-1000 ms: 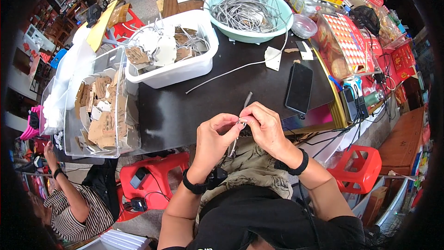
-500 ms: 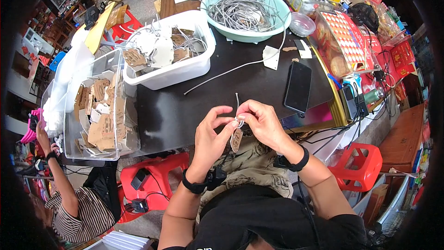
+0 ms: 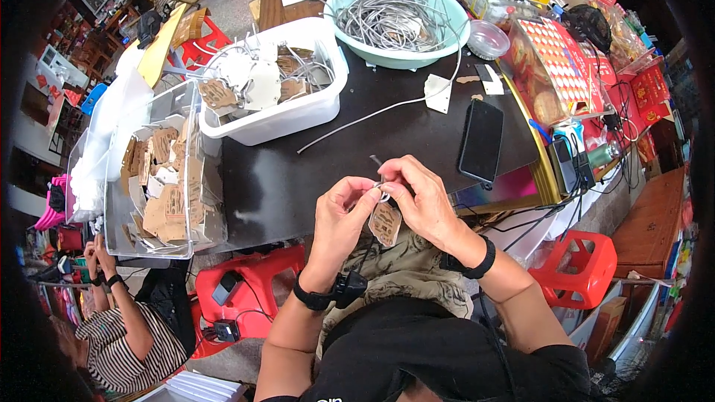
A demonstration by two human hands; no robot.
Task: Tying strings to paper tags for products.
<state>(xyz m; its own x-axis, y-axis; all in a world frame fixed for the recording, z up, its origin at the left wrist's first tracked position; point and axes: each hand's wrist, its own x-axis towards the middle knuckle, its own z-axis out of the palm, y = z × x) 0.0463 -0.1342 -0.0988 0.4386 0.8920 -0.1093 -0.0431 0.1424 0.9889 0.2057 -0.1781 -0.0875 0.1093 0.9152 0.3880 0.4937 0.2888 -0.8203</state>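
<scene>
Near the table's front edge, my left hand [image 3: 341,214] and my right hand [image 3: 424,199] meet, both with thumb and forefinger pinched on a grey cord [image 3: 376,160]. The cord loops between my fingertips, and a short end sticks up above them. From the loop hangs a small brown cardboard tag [image 3: 385,225] with print on it. Whether the loop is knotted is hidden by my fingers. Another length of grey cord [image 3: 357,124] lies across the table, running through a white card tag [image 3: 437,94].
On the table [image 3: 279,179] stand a white tub [image 3: 275,128] of corded tags, a clear bin [image 3: 149,247] of loose cardboard tags and a pale green basin [image 3: 395,59] of grey cords. A black phone [image 3: 481,141] lies right. Another person [image 3: 130,342] works at the left.
The cardboard tag has swung to show its printed face more fully. The cord's upper end has shortened and tilted left. At the left, the other person's hands have come together.
</scene>
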